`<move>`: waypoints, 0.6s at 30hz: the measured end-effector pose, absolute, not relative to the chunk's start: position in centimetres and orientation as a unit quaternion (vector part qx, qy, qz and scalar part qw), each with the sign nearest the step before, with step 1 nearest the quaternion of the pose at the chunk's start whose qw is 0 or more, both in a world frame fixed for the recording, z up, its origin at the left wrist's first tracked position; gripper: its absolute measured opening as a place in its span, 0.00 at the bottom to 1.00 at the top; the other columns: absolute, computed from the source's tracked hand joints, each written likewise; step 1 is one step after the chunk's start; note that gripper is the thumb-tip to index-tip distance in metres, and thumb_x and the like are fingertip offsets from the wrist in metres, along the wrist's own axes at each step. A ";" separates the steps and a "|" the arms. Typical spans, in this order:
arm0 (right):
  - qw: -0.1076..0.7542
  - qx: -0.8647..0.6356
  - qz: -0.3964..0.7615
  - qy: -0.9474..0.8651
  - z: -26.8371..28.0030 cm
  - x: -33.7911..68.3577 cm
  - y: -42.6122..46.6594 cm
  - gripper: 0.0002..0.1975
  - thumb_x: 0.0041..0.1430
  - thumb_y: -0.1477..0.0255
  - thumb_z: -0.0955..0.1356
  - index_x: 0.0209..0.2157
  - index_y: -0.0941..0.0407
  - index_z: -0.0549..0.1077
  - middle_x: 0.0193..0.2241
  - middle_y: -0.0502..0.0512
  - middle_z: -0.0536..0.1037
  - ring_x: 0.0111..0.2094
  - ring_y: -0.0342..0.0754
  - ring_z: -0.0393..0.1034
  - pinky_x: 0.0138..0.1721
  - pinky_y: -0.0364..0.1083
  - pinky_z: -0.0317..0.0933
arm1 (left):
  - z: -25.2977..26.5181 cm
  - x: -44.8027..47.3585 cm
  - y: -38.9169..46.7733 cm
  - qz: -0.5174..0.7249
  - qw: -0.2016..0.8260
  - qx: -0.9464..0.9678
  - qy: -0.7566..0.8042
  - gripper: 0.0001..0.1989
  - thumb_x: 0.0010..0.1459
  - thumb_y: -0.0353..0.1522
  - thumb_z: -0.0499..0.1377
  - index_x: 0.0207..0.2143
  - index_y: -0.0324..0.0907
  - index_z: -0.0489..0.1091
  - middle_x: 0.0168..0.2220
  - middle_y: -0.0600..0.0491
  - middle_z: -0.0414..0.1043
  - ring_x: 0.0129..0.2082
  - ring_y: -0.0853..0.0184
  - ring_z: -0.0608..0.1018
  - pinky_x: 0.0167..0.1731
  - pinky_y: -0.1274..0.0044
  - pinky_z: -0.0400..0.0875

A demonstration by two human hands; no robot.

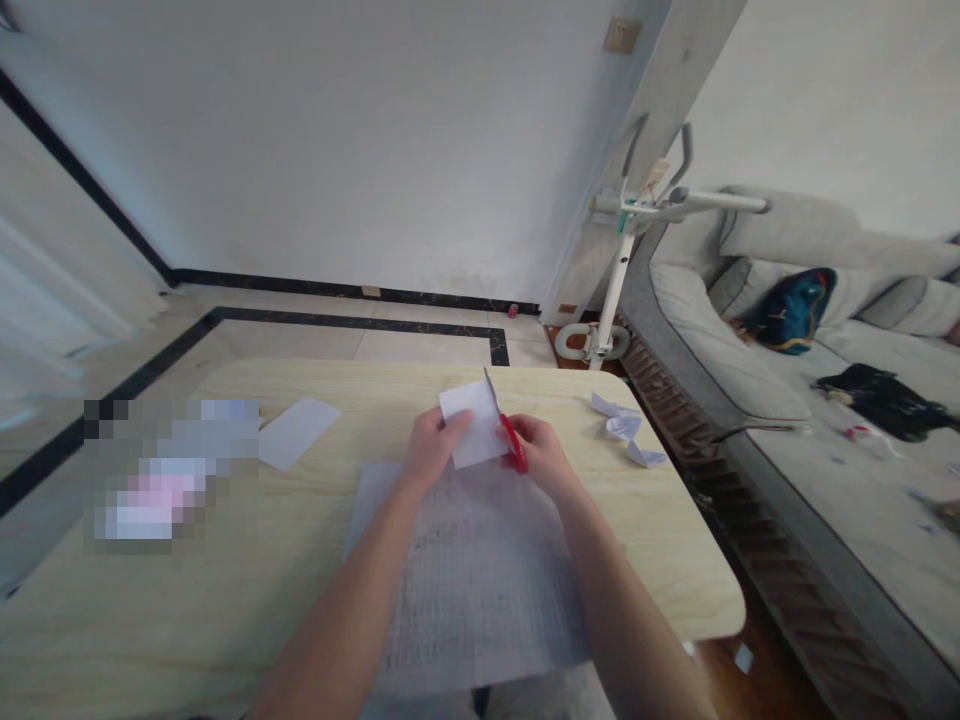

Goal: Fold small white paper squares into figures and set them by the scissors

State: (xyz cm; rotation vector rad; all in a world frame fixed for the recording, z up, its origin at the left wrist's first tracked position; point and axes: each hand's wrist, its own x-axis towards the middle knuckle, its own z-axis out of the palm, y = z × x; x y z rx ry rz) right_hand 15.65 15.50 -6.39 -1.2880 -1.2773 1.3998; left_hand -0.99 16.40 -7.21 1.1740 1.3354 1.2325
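My left hand (436,440) is closed on the left part of a small white piece of paper (478,432), thumb on top. In my right hand (541,450) is a pair of scissors (513,442) with red handles, its blades pointing away from me along the paper's right edge. Whether the blades are parted I cannot tell. Both hands are above the far part of a large printed sheet (487,580), which lies on the wooden table and reaches over its near edge.
Another white paper piece (300,432) lies on the left of the table (675,560), beside blurred items. Several folded paper scraps (624,428) lie at the right. A grey sofa (757,400) and a white exercise machine (616,280) stand beyond. One scrap (743,658) is on the floor.
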 end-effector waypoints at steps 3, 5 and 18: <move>0.422 -0.517 0.553 -0.500 -6.5 15.7 15.6 0.18 0.48 0.56 0.71 0.30 0.59 0.72 0.20 0.48 0.71 0.16 0.40 0.64 0.18 0.41 0.62 | -7.1 -1.0 16.4 0.504 0.464 0.480 0.548 0.16 0.48 0.40 0.61 0.29 0.34 0.76 0.24 0.50 0.74 0.23 0.67 0.71 0.21 0.80 0.62; 0.428 -0.516 0.546 -0.502 -6.5 15.9 15.7 0.19 0.48 0.56 0.71 0.30 0.58 0.72 0.20 0.48 0.70 0.16 0.40 0.64 0.18 0.41 0.62 | -7.1 -1.0 16.4 0.507 0.463 0.477 0.549 0.16 0.47 0.40 0.61 0.29 0.34 0.76 0.24 0.50 0.74 0.23 0.68 0.71 0.20 0.80 0.62; 0.474 -0.511 0.538 -0.474 -5.9 15.9 15.7 0.17 0.45 0.58 0.73 0.28 0.57 0.71 0.19 0.48 0.72 0.19 0.42 0.66 0.21 0.42 0.60 | -8.0 -1.1 16.9 0.577 0.502 0.375 0.525 0.18 0.43 0.41 0.65 0.30 0.34 0.76 0.28 0.48 0.75 0.26 0.65 0.74 0.25 0.78 0.66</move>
